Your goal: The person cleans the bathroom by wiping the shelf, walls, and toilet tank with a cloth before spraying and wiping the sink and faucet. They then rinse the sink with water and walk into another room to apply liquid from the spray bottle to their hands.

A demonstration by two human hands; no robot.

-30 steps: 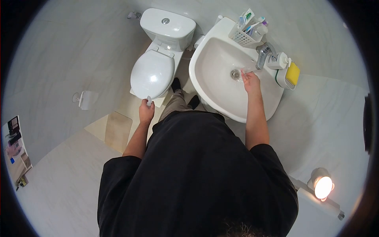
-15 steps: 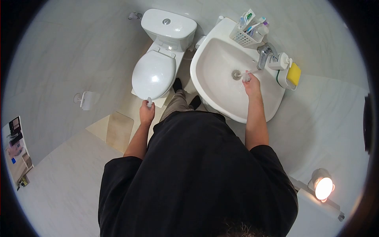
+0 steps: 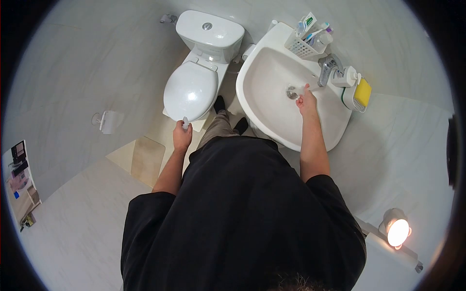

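Observation:
My left hand (image 3: 182, 137) is closed around a small whitish, translucent piece (image 3: 185, 122), low in front of the toilet; its exact kind I cannot make out. Over the sink basin (image 3: 272, 114), my right hand (image 3: 307, 103) is beside the drain (image 3: 291, 92), below the faucet (image 3: 327, 68). One finger points up while the others curl in. Water seems to run from the spout past these fingers. Whatever small thing they may hold blends with the water and pale basin.
A white toilet (image 3: 191, 91) with its lid down stands left of the sink. On the sink's back rim are a basket (image 3: 302, 47) of toothbrushes and toothpaste, a soap dispenser (image 3: 345, 76) and a yellow sponge (image 3: 362, 92). A paper roll (image 3: 110, 122) hangs on the left wall.
My right hand has shifted slightly down and left, and its finger now sticks up. The pale clear thing seen at its fingertips is no longer distinct. My left hand keeps its hold.

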